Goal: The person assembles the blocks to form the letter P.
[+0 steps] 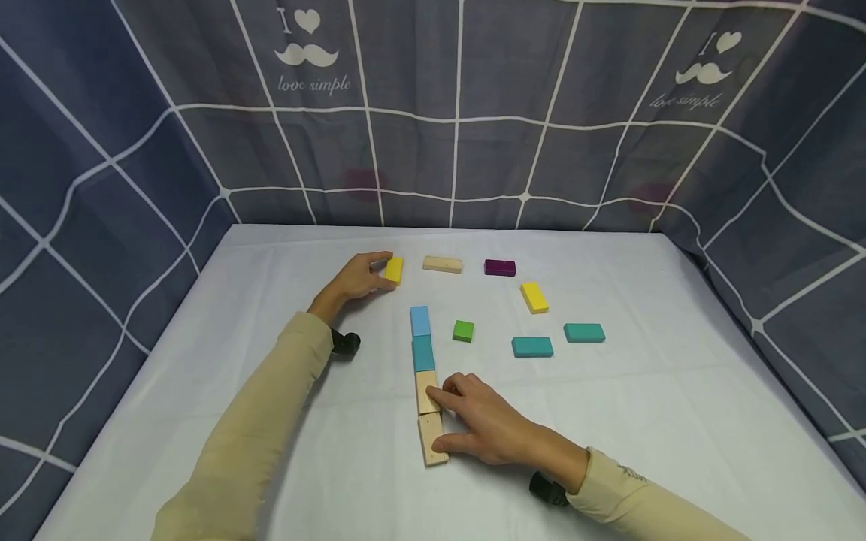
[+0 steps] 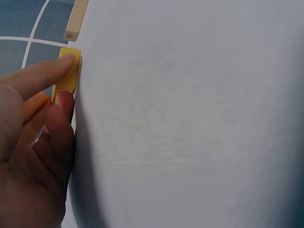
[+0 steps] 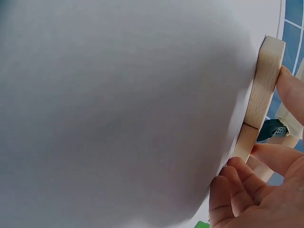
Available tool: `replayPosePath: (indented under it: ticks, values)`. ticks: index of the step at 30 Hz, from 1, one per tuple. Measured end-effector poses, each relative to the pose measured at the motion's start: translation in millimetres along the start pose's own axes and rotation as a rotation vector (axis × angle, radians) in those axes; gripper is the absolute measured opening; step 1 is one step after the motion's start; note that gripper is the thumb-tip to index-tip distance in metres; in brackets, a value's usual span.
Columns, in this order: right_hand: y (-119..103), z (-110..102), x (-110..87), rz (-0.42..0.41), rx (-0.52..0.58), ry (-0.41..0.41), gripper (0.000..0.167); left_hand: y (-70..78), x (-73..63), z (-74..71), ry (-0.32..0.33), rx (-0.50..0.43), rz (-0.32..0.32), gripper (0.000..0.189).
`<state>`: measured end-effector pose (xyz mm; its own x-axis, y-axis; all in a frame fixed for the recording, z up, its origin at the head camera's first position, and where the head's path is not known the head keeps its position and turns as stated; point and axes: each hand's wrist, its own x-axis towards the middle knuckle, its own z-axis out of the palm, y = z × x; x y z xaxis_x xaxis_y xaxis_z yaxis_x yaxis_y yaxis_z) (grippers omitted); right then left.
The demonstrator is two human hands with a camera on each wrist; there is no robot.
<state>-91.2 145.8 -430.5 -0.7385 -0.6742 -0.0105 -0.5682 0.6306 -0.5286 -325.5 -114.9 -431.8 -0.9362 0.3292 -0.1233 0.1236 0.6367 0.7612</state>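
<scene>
At the far left of the table in the head view, my left hand (image 1: 356, 278) pinches a yellow wooden block (image 1: 395, 270) between thumb and fingers; the left wrist view shows fingertips on this block (image 2: 70, 80). My right hand (image 1: 492, 427) rests at the near end of a straight row of blocks. Its index fingertip touches one plain wooden block (image 1: 425, 401), and its thumb is on the nearest plain block (image 1: 430, 430). Beyond them the row continues with a teal block (image 1: 423, 353) and a light blue block (image 1: 420, 321), set end to end.
A small green block (image 1: 463, 330) lies right of the row. Farther back are a plain block (image 1: 443, 264) and a purple block (image 1: 500, 267). To the right lie another yellow block (image 1: 534, 298) and two teal blocks (image 1: 532, 347). A grey checked curtain (image 1: 413, 158) surrounds the white table.
</scene>
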Motion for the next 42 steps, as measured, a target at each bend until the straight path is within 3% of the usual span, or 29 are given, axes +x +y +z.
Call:
replayPosePath:
  ticks: [6,12,20,25,42]
  values:
    - [-1,0,0.4,-0.011,-0.003,0.003,0.069,-2.8,-0.4,3.4,0.033,0.006,0.016,0.070]
    - [0,0,0.6,-0.004,-0.001,0.004,0.070,6.3,-4.9,12.0,0.029,0.033,0.050,0.070]
    - [-1,0,1.4,0.021,0.006,-0.013,0.070,20.3,-10.8,23.5,-0.022,-0.005,0.112,0.072]
    - [-1,0,0.9,0.016,0.004,-0.002,0.069,26.2,-13.2,29.6,-0.050,0.038,0.144,0.070]
    - [0,0,0.8,0.018,0.008,-0.005,0.070,25.8,-16.0,32.3,-0.091,0.080,0.114,0.068]
